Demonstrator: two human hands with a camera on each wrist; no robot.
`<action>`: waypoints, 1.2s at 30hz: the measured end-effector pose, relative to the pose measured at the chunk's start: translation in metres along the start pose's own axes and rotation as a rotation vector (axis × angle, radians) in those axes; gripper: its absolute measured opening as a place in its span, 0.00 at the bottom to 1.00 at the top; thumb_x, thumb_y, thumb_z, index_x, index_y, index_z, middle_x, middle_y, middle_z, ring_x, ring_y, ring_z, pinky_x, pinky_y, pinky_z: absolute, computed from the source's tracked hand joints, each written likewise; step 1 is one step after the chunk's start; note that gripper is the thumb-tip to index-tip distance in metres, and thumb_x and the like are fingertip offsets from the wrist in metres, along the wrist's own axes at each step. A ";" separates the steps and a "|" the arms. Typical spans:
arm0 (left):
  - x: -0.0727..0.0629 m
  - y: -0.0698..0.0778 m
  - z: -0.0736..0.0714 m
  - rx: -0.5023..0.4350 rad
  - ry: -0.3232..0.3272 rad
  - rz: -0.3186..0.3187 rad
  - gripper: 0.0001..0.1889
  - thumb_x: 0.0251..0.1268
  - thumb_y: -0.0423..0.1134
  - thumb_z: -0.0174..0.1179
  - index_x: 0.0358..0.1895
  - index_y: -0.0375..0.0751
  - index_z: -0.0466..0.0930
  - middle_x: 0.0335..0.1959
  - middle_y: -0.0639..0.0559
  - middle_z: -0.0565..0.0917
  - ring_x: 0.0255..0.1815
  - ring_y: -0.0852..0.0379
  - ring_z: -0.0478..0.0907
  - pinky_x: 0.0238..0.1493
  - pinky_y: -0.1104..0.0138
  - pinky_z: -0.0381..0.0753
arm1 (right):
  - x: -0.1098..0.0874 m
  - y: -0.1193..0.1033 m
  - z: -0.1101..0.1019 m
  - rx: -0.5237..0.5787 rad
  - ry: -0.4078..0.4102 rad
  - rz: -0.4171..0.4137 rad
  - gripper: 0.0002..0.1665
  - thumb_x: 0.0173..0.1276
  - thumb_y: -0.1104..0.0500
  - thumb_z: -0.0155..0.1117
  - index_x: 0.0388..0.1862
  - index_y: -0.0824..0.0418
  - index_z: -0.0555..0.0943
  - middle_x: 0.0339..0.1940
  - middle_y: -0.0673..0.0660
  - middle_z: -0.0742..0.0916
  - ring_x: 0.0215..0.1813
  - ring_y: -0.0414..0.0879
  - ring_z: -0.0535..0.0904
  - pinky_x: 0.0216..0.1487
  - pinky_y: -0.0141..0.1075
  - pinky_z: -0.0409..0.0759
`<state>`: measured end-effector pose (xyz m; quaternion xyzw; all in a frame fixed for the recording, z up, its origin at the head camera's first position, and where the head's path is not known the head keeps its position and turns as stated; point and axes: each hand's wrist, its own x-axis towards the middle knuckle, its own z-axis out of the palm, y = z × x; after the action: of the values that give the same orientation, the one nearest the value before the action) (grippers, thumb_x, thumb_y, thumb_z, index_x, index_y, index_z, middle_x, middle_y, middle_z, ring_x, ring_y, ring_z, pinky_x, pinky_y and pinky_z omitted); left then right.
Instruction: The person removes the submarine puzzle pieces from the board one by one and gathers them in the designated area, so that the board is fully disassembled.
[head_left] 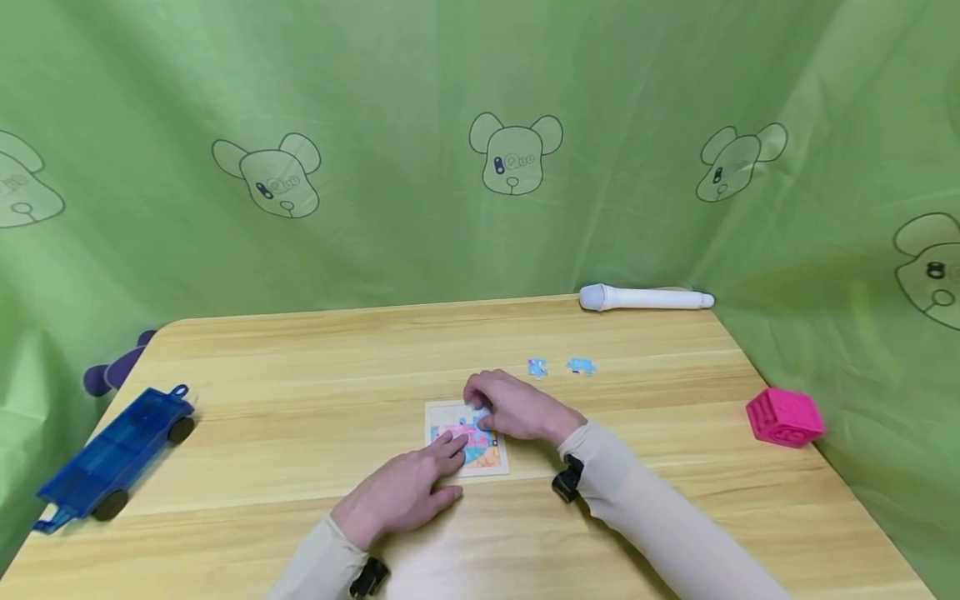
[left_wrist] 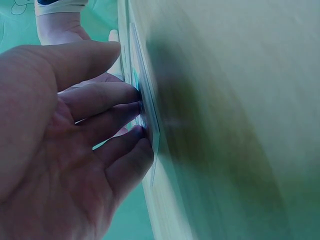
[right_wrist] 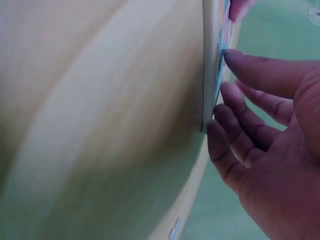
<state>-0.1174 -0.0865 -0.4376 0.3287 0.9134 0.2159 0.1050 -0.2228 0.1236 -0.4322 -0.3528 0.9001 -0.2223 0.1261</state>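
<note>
Puzzle [head_left: 486,461], square and pale-bordered, flat on the counter [head_left: 300,367], roughly midway between left and right edges and well in from the far one: likely a spot chosen for easy reach from both sides. Left hand [head_left: 405,492] across the puzzle's left edge, fingers extended, tips resting on the picture, thumb apart, off the near edge; nothing grasped. Most likely a brace, with light downward pressure against sliding. Right hand [head_left: 517,406] at the puzzle's far right corner, fingers bent, tips by the far border, thumb tip on or just over the picture. Cannot tell, from these angles, a pinched piece from one merely touched. Thumb and fingertips probably brought close together for fine control over something small.

Beyond that corner, toward the counter's far edge, a pink-flecked piece [head_left: 537,367] and a bluer piece [head_left: 581,366], lying flat and apart from each other; seemingly placed within short reach of the right hand. Bulkier things out toward the margins, perhaps so as not to crowd the middle: white microphone [head_left: 647,298] along the far edge by the far right corner, pink cube [head_left: 786,417] beside the right edge, blue toy wagon [head_left: 120,454] slanting along the left edge.
</note>
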 end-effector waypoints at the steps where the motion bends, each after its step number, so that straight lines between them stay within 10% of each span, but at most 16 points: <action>1: 0.000 0.000 0.000 0.001 0.000 -0.001 0.26 0.73 0.43 0.57 0.68 0.32 0.70 0.74 0.45 0.62 0.74 0.46 0.57 0.68 0.49 0.65 | 0.000 0.000 0.000 0.002 -0.001 0.003 0.16 0.63 0.64 0.71 0.49 0.58 0.78 0.39 0.50 0.78 0.45 0.45 0.71 0.50 0.40 0.74; 19: 0.000 0.000 0.000 -0.009 0.004 -0.001 0.26 0.73 0.43 0.57 0.67 0.31 0.70 0.74 0.45 0.62 0.75 0.46 0.56 0.69 0.51 0.63 | -0.003 0.000 -0.001 -0.020 0.019 -0.047 0.08 0.61 0.64 0.72 0.35 0.54 0.81 0.44 0.50 0.77 0.50 0.48 0.71 0.53 0.43 0.73; 36: 0.000 -0.001 0.001 -0.011 0.009 -0.009 0.26 0.73 0.42 0.57 0.67 0.31 0.70 0.75 0.46 0.61 0.75 0.47 0.56 0.70 0.52 0.63 | -0.001 0.000 -0.001 -0.025 0.032 0.016 0.14 0.65 0.63 0.69 0.48 0.59 0.79 0.44 0.50 0.79 0.48 0.45 0.74 0.55 0.41 0.75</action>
<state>-0.1170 -0.0869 -0.4392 0.3228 0.9141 0.2220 0.1039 -0.2224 0.1242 -0.4314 -0.3434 0.9075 -0.2157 0.1090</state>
